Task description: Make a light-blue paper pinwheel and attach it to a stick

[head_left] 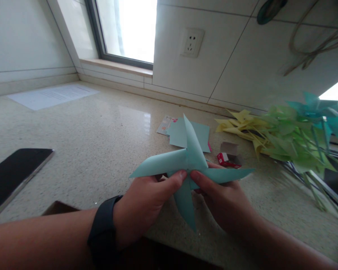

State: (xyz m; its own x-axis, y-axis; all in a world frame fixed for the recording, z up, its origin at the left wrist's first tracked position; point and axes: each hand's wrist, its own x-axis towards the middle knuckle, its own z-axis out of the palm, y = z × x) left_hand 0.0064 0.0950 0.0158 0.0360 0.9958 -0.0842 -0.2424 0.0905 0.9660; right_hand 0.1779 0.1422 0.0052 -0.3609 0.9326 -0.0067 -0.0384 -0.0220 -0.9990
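A pale blue-green paper pinwheel (195, 146) with pointed, curled blades is held up between both hands above the counter. My left hand (149, 200) grips it from the left, thumb pressed near the centre. From the right, my right hand (224, 198) pinches it the same way, its thumb tip close to the left one. The fingers behind the paper are mostly hidden. Just beyond the pinwheel lie square paper sheets (176, 135) of the same colour. A small open red box (229, 159) stands to the right of them, its contents unclear.
Yellow pinwheels (239, 125), green pinwheels (293, 138) and blue pinwheels (326, 110) lie heaped at the right. A dark phone (14, 176) rests at the left, and a printed sheet (55, 95) at the back left. Behind the counter (101, 127), the wall carries a socket (192, 42).
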